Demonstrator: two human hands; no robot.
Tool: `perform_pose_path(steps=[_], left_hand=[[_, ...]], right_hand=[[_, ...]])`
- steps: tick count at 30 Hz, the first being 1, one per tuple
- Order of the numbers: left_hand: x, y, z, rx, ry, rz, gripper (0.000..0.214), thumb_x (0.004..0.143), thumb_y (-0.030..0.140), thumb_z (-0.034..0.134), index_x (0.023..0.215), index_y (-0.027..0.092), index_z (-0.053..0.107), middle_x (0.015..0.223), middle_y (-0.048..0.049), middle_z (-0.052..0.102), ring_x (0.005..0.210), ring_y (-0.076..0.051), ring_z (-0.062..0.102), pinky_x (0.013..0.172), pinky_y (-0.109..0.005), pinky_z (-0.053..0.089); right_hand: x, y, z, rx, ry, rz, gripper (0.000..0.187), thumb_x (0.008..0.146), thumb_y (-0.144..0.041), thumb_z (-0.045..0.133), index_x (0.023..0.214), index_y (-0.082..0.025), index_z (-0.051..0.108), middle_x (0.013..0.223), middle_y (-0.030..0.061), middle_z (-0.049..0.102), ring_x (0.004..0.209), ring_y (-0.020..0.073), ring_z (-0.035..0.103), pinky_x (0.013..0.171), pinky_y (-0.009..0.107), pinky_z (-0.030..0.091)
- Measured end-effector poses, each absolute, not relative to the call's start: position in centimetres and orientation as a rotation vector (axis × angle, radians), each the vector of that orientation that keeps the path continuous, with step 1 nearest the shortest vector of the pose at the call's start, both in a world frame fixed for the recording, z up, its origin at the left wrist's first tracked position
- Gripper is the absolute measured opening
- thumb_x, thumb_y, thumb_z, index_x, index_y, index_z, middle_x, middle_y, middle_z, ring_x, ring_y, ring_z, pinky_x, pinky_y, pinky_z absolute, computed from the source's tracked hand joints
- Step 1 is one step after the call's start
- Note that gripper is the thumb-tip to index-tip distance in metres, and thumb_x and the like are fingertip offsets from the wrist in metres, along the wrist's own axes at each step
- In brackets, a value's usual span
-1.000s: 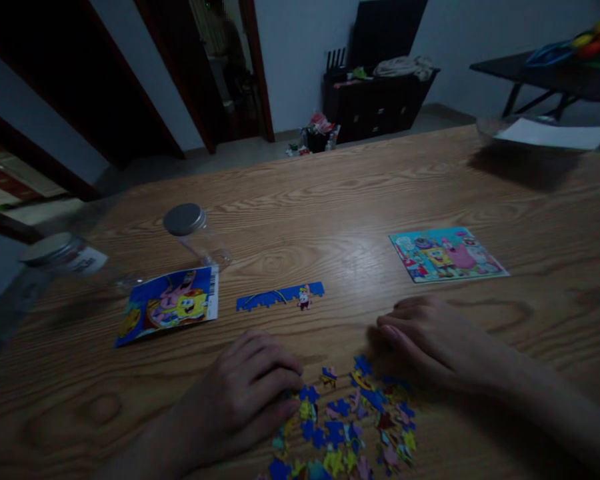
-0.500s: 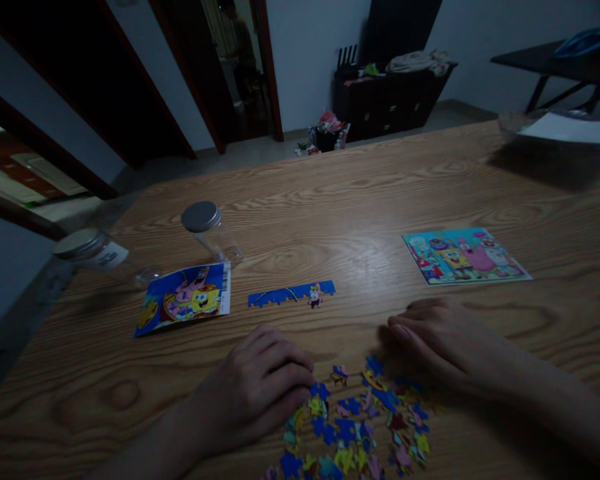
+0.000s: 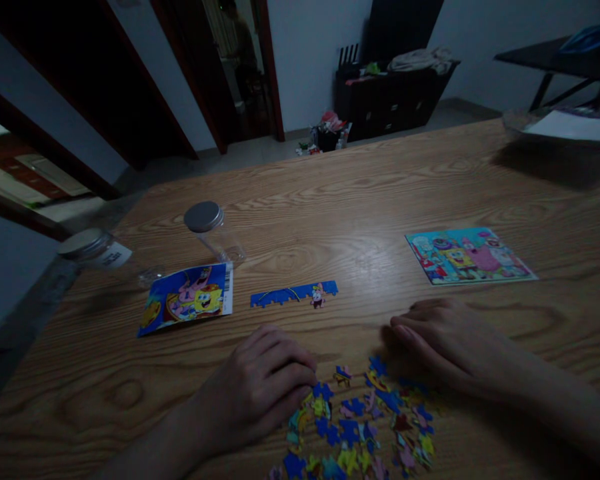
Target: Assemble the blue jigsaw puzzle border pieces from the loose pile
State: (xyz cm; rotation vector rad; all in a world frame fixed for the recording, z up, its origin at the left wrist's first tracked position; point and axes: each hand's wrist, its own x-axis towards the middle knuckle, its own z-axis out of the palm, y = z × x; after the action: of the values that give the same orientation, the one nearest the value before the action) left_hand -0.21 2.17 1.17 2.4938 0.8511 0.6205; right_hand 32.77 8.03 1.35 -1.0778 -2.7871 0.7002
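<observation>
Loose jigsaw pieces [image 3: 349, 432], mostly blue, yellow and pink, lie in a heap near me. At the heap's left edge rests my left hand [image 3: 263, 377], its fingers curled and together, fingertips beside the pieces. My right hand [image 3: 443, 340] lies on the upper right side of the heap, closed, with the thumb along the bent fingers. Whatever either hand may hold is hidden. Beyond the heap is a joined strip of blue puzzle pieces [image 3: 280, 295], with a small pink cartoon figure at its right end.
A blue cartoon picture sheet [image 3: 190, 297] lies left of the strip, another picture card [image 3: 467, 257] to the right. Behind the left sheet are a clear jar with a grey lid [image 3: 203, 217] and a labelled jar [image 3: 115, 255]. A clear tray [image 3: 515, 121] with white paper sits far right.
The whole view has shifted very slightly. Both hands, the strip and the loose pieces keep their places on the table.
</observation>
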Motion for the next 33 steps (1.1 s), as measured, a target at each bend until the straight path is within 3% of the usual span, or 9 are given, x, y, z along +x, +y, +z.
perform_pose_path(steps=[33], left_hand=[[-0.2, 2.47, 1.08, 2.549, 0.84, 0.636, 0.018, 0.107, 0.015, 0.052, 0.111, 0.018, 0.07, 0.102, -0.0059, 0.075, 0.094, -0.021, 0.07, 0.087, -0.035, 0.059]], right_hand=[[32.4, 8.12, 2.1, -1.141, -2.816, 0.644, 0.051, 0.111, -0.032, 0.028, 0.075, -0.018, 0.061, 0.066, 0.0038, 0.064, 0.056, 0.0147, 0.048, 0.066, 0.035, 0.028]])
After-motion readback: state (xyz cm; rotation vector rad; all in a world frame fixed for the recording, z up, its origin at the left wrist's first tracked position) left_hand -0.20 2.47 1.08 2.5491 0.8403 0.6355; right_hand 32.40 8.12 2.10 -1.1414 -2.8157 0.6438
